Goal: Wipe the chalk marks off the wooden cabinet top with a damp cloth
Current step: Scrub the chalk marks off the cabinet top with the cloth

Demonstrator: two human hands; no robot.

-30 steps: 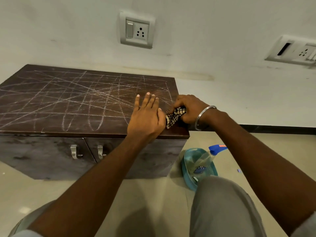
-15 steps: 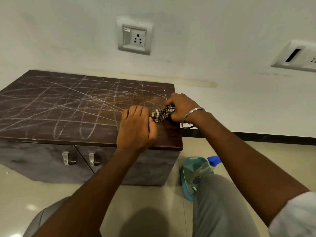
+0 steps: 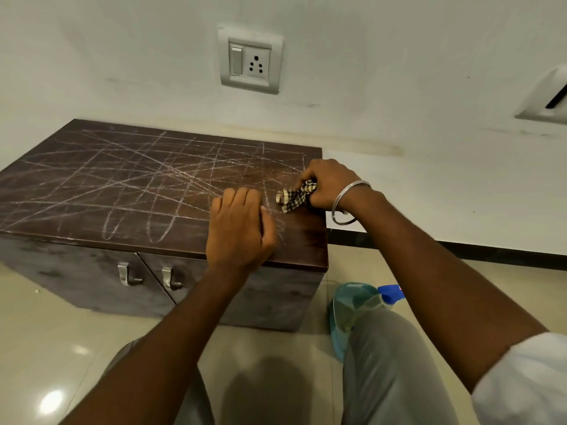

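A low dark wooden cabinet top (image 3: 92,191) is crossed by many white chalk lines (image 3: 147,179). My right hand (image 3: 329,182), with a metal bangle on the wrist, grips a bunched checked cloth (image 3: 296,196) against the top near its right edge. My left hand (image 3: 239,231) rests on the top just left of the cloth, fingers curled under, holding nothing. A strip near the front right corner looks free of chalk.
The cabinet has two doors with metal handles (image 3: 127,274). On the tiled floor to its right stand a teal basin (image 3: 343,305) and a spray bottle with a blue head (image 3: 389,294). A switch and socket plate (image 3: 250,61) sits on the wall behind.
My left hand went from flat with spread fingers to curled under. My right hand slid the cloth away from the front edge, further back along the right side.
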